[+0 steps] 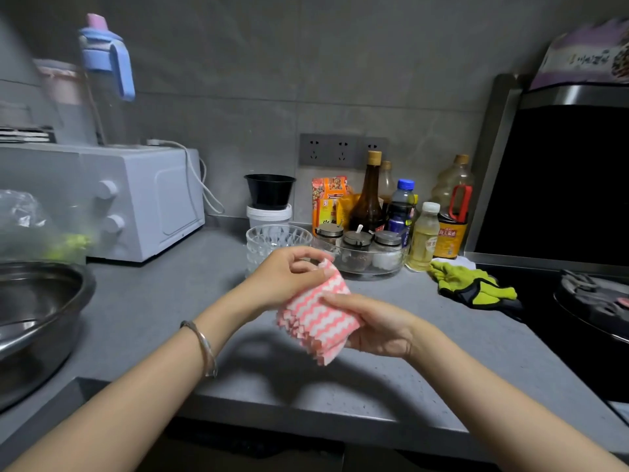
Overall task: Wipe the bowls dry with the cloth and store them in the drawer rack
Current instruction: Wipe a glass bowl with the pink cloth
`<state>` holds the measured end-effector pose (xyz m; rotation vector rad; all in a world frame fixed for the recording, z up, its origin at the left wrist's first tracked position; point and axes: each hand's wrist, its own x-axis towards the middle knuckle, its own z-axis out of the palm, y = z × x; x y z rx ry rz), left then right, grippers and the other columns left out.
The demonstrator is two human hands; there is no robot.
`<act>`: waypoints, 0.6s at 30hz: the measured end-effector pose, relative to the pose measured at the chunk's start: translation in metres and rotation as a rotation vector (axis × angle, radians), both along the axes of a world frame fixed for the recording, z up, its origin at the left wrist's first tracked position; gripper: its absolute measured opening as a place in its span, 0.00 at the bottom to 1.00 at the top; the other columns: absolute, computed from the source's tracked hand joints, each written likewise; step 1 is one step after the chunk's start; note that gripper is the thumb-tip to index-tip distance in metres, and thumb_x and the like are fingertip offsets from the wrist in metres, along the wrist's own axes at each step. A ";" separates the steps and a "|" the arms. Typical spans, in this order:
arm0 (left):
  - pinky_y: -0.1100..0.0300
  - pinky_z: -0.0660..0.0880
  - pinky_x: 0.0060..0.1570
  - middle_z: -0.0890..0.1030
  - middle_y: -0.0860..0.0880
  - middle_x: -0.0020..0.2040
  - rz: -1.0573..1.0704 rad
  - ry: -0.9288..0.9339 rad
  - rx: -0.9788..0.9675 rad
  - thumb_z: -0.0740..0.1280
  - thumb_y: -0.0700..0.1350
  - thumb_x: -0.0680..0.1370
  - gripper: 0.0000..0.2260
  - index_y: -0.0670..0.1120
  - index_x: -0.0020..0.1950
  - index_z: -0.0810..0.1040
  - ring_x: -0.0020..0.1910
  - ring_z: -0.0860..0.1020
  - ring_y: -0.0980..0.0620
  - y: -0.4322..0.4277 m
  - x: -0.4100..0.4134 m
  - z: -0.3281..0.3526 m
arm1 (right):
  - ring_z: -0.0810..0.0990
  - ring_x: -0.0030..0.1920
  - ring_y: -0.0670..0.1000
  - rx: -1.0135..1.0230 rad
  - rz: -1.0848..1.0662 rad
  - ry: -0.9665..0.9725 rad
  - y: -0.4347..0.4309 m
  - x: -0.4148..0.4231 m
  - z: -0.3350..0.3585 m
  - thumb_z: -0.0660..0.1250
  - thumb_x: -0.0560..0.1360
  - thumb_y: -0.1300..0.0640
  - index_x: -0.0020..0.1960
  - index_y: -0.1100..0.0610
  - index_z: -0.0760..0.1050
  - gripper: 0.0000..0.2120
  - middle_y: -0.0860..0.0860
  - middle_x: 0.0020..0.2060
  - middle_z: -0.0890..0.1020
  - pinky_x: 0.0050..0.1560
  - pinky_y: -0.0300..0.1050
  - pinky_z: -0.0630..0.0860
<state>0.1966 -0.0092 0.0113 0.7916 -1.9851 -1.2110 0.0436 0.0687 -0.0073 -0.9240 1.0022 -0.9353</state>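
stage: early, no bowl wiped or stored by the look of it | left hand and right hand both clamped on cloth | glass bowls stacked just beyond left hand on bench | drawer rack unseen

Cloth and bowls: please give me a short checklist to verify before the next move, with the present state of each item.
1. Cloth held in both hands: ok; left hand pinches its top, right hand holds its side.
2. Cloth opened for wiping: not ok, folded.
3. Glass bowls within reach: ok, stacked just behind the left hand.
4. A hand free to take a bowl: not ok.
5. Bowls wet or dry: cannot tell.
6. Drawer rack open: cannot tell, not in view.
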 end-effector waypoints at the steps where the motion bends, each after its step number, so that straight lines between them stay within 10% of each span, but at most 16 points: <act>1: 0.67 0.75 0.39 0.84 0.55 0.38 0.009 0.003 -0.006 0.69 0.45 0.76 0.08 0.53 0.54 0.78 0.41 0.80 0.61 -0.006 0.001 0.000 | 0.83 0.42 0.48 0.004 0.012 -0.001 -0.004 0.003 0.000 0.66 0.69 0.55 0.53 0.61 0.74 0.15 0.53 0.42 0.84 0.48 0.42 0.80; 6: 0.55 0.64 0.68 0.74 0.52 0.64 0.368 -0.096 -0.354 0.65 0.52 0.78 0.13 0.54 0.61 0.75 0.67 0.68 0.51 -0.053 0.016 -0.014 | 0.83 0.50 0.63 0.053 -0.040 -0.207 -0.020 -0.001 -0.001 0.70 0.71 0.57 0.56 0.70 0.74 0.19 0.66 0.52 0.81 0.52 0.62 0.76; 11: 0.44 0.44 0.75 0.56 0.48 0.77 0.441 -0.415 -0.402 0.66 0.66 0.70 0.21 0.62 0.61 0.74 0.77 0.46 0.44 -0.097 0.024 -0.041 | 0.80 0.51 0.69 0.031 -0.200 -0.413 -0.036 -0.003 -0.005 0.76 0.64 0.52 0.57 0.70 0.75 0.29 0.70 0.54 0.79 0.49 0.69 0.75; 18: 0.49 0.63 0.68 0.78 0.47 0.61 0.464 -0.269 -0.552 0.71 0.55 0.72 0.11 0.47 0.39 0.82 0.64 0.72 0.49 -0.104 0.015 -0.030 | 0.83 0.46 0.66 0.013 -0.343 -0.426 -0.045 -0.003 -0.011 0.66 0.70 0.51 0.61 0.64 0.68 0.24 0.68 0.49 0.81 0.41 0.65 0.80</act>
